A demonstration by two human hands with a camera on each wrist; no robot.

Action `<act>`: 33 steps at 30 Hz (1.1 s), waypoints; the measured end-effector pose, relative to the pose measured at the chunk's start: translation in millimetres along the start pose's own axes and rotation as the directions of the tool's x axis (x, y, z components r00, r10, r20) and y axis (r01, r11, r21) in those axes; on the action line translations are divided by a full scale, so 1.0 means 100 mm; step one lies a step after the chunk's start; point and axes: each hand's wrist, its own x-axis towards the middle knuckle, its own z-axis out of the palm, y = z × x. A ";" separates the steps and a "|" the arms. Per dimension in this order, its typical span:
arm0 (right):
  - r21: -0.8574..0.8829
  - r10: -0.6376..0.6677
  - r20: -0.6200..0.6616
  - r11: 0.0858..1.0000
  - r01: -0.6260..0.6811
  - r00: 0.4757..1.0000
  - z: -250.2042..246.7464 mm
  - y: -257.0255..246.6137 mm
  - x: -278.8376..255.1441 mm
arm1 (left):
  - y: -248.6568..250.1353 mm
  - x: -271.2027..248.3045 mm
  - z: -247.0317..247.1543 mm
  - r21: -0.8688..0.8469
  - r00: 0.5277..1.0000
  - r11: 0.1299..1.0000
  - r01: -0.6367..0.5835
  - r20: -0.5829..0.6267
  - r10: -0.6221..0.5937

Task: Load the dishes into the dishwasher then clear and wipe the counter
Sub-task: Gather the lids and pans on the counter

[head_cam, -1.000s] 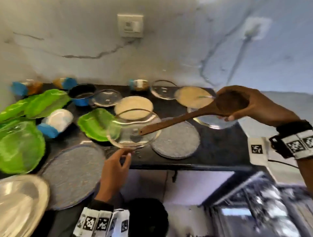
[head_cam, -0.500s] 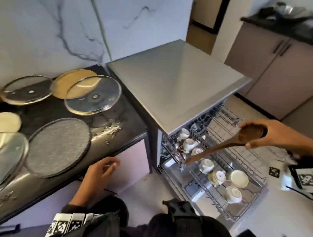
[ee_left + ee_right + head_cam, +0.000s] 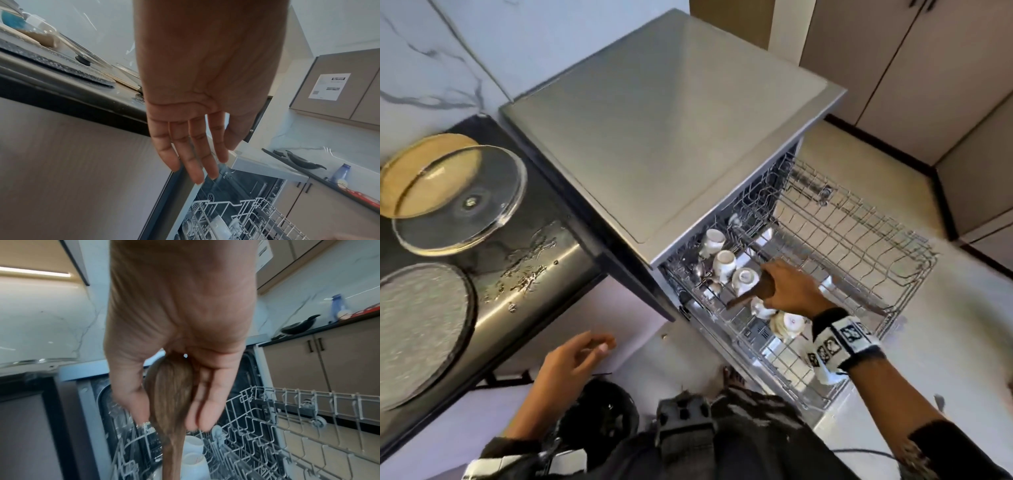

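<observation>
Wooden spoon (image 3: pixel 755 293): you hold it by the bowl end, its handle pointing down and toward the dishwasher's inner side, over the white cups; the right wrist view shows the bowl (image 3: pixel 170 386) between your thumb and fingers.
Right hand (image 3: pixel 792 289): your thumb and fingers are curled round the spoon's bowl, and the hand hangs over the pulled-out rack, just beside the cups.
Left hand (image 3: pixel 575 356): your fingers are loosely spread and hold nothing; the hand hovers in front of the cabinet face below the counter edge. In the left wrist view the fingers (image 3: pixel 193 155) hang nearly straight, close together.
Dishwasher (image 3: pixel 671 120): its steel-grey top stands just beside the counter, and the door side faces you with the racks drawn out.
Upper rack (image 3: pixel 859 240): a wire basket pulled out over the floor; its right part carries nothing you can see.
White cups (image 3: pixel 724 262): several sit upturned in a row along the rack's left side, with more under your wrist.
Counter (image 3: pixel 544 260): dark, with wet streaks near its right end.
Glass lid (image 3: pixel 458 205): it lies on the counter, overlapping a tan round plate (image 3: pixel 424 164) behind it.
Grey round mat (image 3: pixel 421 329): flat on the counter, nearer you than the lid.
</observation>
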 end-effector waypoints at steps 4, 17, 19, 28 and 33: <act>-0.020 0.000 -0.004 1.000 0.000 1.000 0.07 -0.08 0.06 | 0.01 -0.02 0.00 0.001 0.999 1.000 0.013 0.034 -0.013; -0.113 0.134 0.013 0.985 -0.131 0.991 0.39 -0.06 0.14 | -0.14 -0.12 -0.04 -0.039 0.997 0.997 0.067 0.045 -0.065; -0.060 0.152 0.051 0.987 -0.149 0.987 0.61 -0.06 0.27 | -0.16 -0.13 -0.04 -0.039 0.997 0.997 0.069 0.048 -0.067; 0.039 0.146 0.186 0.987 -0.156 0.972 1.32 0.01 0.84 | -0.21 -0.21 -0.16 -0.121 0.988 0.980 0.156 0.018 -0.155; 0.120 0.234 0.203 0.958 -0.261 0.951 1.47 0.12 0.92 | -0.22 -0.24 -0.22 -0.130 0.984 0.975 0.180 0.033 -0.177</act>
